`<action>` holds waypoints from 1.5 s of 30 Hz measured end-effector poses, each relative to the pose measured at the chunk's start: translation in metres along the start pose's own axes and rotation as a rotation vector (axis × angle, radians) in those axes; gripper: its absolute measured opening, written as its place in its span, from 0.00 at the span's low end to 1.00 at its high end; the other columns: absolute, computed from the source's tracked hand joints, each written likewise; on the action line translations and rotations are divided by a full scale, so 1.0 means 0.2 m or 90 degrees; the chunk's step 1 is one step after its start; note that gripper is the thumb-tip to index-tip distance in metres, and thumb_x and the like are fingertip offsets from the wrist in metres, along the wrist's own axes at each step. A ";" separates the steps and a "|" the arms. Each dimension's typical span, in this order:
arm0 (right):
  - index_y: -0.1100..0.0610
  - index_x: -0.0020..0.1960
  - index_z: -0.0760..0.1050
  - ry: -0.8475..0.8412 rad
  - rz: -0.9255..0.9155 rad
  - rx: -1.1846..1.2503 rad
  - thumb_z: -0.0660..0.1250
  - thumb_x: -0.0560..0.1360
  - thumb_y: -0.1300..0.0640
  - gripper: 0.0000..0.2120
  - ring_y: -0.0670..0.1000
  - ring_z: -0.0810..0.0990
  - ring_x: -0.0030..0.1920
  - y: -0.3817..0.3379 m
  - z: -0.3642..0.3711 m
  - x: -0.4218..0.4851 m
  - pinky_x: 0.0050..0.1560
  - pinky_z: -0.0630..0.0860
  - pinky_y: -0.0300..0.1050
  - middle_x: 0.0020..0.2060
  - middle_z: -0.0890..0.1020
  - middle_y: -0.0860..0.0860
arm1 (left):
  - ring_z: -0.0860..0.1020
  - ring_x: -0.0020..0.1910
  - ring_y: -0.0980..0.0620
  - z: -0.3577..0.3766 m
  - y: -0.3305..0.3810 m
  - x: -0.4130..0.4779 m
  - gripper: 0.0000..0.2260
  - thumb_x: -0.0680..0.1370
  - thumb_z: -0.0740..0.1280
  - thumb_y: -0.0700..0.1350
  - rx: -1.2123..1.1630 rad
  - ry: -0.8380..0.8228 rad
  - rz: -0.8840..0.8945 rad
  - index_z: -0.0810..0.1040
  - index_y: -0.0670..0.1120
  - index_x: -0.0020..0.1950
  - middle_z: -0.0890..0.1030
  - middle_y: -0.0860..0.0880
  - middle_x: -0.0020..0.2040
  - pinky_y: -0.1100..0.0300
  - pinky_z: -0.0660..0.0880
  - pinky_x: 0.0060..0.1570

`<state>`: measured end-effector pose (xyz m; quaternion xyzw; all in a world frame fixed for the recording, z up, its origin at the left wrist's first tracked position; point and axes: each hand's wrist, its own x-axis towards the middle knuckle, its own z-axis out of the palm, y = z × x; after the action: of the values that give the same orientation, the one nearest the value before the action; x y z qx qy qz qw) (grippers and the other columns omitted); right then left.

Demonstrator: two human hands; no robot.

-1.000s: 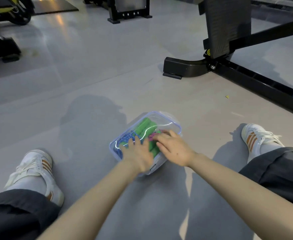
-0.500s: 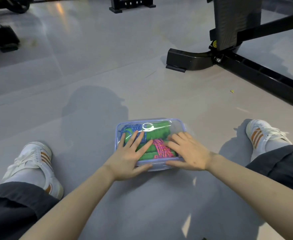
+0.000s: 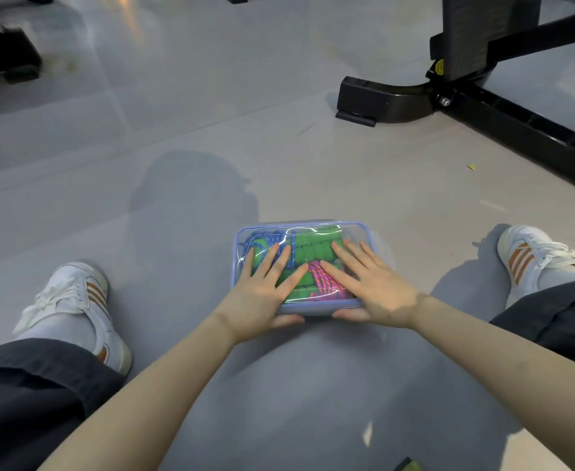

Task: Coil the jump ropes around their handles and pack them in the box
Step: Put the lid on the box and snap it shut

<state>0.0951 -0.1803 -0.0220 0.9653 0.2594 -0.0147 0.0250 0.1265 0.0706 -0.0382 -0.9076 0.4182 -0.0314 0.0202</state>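
A clear plastic box (image 3: 313,309) with a pale blue rim is seen on a grey floor (image 3: 211,113), just below the centre of the frame, between the spread legs of a seated person. A transparent lid (image 3: 313,229) is laid on top of it. Through the lid, coiled jump ropes are visible: a blue rope (image 3: 272,237) at the left end, a pink rope (image 3: 328,283) toward the near right, and green handles (image 3: 316,249) packed side by side.

The box is set with its long axis running left to right across the frame, and the green handles lie along the same line.

The left hand (image 3: 258,297) is laid flat on the left part of the lid and the right hand (image 3: 376,290) on the right part. The fingers (image 3: 279,256) of both are straight and spread, nothing is gripped, and each thumb is set against the near wall of the box. Much of the near half of the contents is hidden by the hands.

A white shoe with orange stripes (image 3: 72,294) is seen at the left, and its pair (image 3: 530,253) at the right, each below a dark trouser leg. The black steel base of an exercise machine (image 3: 483,107) fills the upper right. A small yellow scrap (image 3: 471,167) lies near it. More dark equipment (image 3: 4,59) sits at the upper left. The person's shadow (image 3: 191,198) falls on the floor beyond the box.
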 end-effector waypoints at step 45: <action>0.50 0.75 0.55 0.079 -0.090 0.029 0.52 0.75 0.34 0.33 0.60 0.61 0.73 -0.14 0.03 -0.03 0.72 0.53 0.56 0.73 0.63 0.58 | 0.65 0.71 0.37 0.00 0.11 -0.10 0.42 0.70 0.54 0.70 -0.006 0.022 -0.035 0.68 0.40 0.72 0.69 0.37 0.70 0.38 0.62 0.66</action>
<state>0.0767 -0.1593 -0.0284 0.9440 0.3277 0.0371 -0.0142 0.0968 0.0705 -0.0413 -0.9182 0.3934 -0.0460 0.0080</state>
